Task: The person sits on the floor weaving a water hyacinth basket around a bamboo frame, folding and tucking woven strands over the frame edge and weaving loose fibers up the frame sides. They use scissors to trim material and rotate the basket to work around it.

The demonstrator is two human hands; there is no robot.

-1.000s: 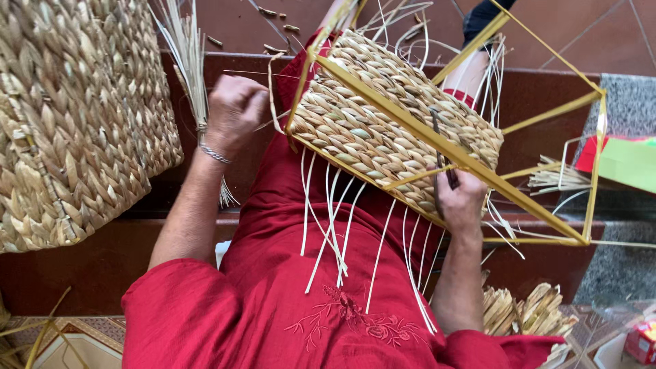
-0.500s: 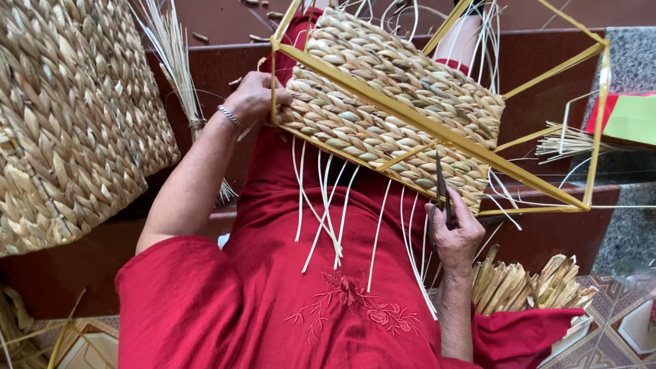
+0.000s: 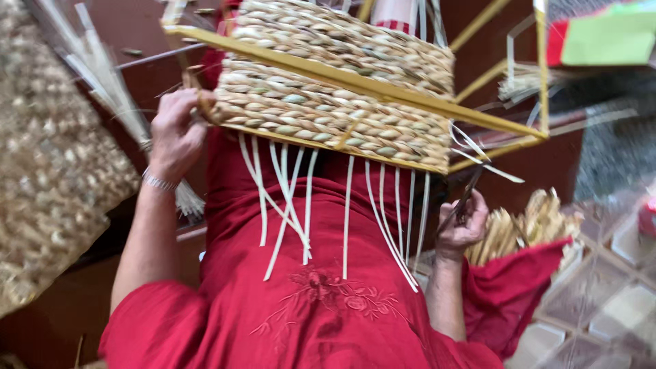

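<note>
A half-woven straw basket (image 3: 328, 102) on a yellow metal frame (image 3: 355, 80) rests over my lap, which is covered in red cloth. Pale flat strips (image 3: 294, 205) hang loose from its lower edge. My left hand (image 3: 174, 133), with a silver bracelet at the wrist, grips the frame's left corner. My right hand (image 3: 463, 225) sits below the basket's right corner, closed on a thin dark pointed tool (image 3: 465, 198) that angles up toward the frame.
A large finished woven basket (image 3: 48, 171) stands at the left. A bundle of pale reeds (image 3: 102, 75) lies behind my left hand. Cut straw pieces (image 3: 526, 222) are piled at the right on a tiled floor (image 3: 601, 301). A green and red object (image 3: 601, 34) sits top right.
My left hand has moved from the reeds onto the frame's left corner. My right hand with the tool has dropped lower, away from the weave. The view has tilted and shifted.
</note>
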